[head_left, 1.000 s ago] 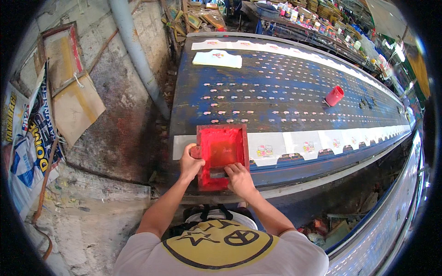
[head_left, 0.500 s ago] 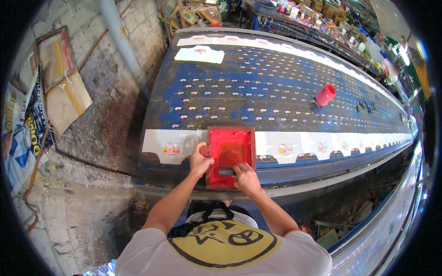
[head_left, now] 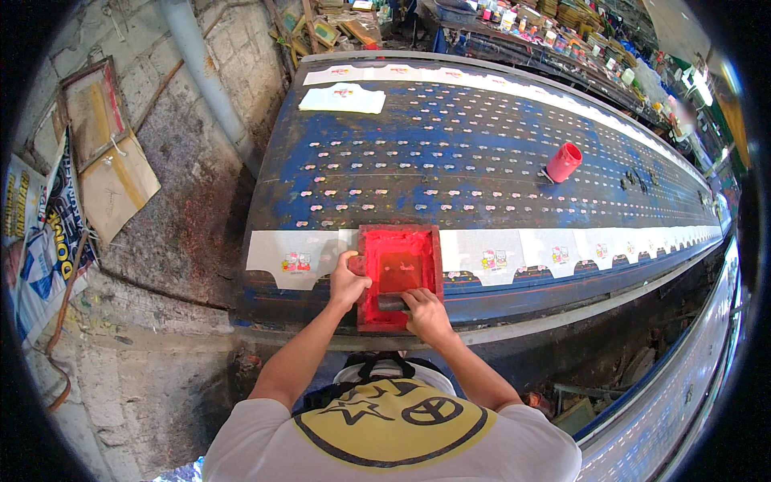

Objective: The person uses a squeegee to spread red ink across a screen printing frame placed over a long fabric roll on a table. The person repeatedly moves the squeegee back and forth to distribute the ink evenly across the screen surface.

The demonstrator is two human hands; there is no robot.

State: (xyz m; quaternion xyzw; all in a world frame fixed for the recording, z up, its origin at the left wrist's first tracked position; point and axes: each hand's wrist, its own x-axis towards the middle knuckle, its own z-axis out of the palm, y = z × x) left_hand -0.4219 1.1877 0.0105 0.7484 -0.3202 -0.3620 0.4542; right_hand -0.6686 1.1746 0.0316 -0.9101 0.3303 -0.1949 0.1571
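Centrally, a screen-printing frame (head_left: 438,265) runs near-to-far, left hand (head_left: 347,283) gripping its left side, right hand (head_left: 429,315) grasping a crosswise squeegee (head_left: 391,303) inside.

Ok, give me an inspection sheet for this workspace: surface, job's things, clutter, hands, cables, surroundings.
Surface: long table, blue-stained, with rows of small marks.
Job's things: red-smeared frame over the near row of white cloth pieces; red container.
Clutter: bottles beyond.
Hands: left hand grips the frame's left side; right hand holds a flat dark tool inside it.
Cables: brown line at left; cable or pipe, unclear.
Surroundings: grey pipe, leaning boards.
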